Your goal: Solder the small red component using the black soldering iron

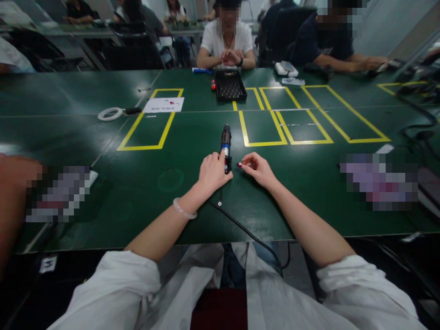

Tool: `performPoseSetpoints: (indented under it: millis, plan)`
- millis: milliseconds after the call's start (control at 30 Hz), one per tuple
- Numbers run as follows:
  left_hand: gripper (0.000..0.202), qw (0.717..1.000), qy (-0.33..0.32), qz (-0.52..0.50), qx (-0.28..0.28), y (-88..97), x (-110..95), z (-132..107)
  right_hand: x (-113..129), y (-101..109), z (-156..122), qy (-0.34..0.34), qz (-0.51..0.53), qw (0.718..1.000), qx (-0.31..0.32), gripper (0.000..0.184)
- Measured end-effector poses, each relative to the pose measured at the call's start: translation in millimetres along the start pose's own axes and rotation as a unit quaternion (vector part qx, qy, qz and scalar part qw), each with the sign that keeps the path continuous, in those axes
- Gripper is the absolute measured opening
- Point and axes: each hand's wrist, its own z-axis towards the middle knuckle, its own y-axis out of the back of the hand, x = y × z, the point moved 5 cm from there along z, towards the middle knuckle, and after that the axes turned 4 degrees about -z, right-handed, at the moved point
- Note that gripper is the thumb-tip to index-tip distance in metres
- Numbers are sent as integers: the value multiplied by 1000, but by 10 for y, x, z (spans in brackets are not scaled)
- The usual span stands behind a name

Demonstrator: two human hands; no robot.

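Note:
A slim corded tool that looks like an electric screwdriver (226,136) lies on the green table in front of me, black with a blue and silver band. My left hand (213,173) is closed around its near end, the index finger along its side and the thumb at the bottom. Just to the right, my right hand (258,168) pinches a small red and white piece (239,164) with some orange by the fingertips. The piece is too small to name and is apart from the tool. A black cord (240,223) runs from below my left hand over the table's front edge.
Yellow tape rectangles (264,144) mark the green table (137,192). A black tray (231,97) stands at the far side before a seated person (227,43). On the left lie a printed sheet (164,105) and a white ring-shaped coil (110,114). Blurred-out devices flank my arms.

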Motion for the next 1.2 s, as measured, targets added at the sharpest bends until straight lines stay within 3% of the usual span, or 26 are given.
performPoseSetpoints:
  millis: [100,233,667,967,1200]
  plan:
    - [67,999,-34,-25,-4,-39,-201,-30,12,23,2,5,-30,1000,-10,28]
    - [66,998,-57,-35,-11,-62,-304,-59,17,54,1,1,-58,998,-20,24]
    - [67,998,-36,-48,-12,-86,-283,-76,140,10,-38,35,-147,988,39,14]
    - [70,997,-39,-53,-26,-100,-268,-86,144,48,-26,59,-148,987,30,17]
    - [71,998,-32,-57,-22,-118,-261,-81,100,22,-34,16,-84,994,66,22]
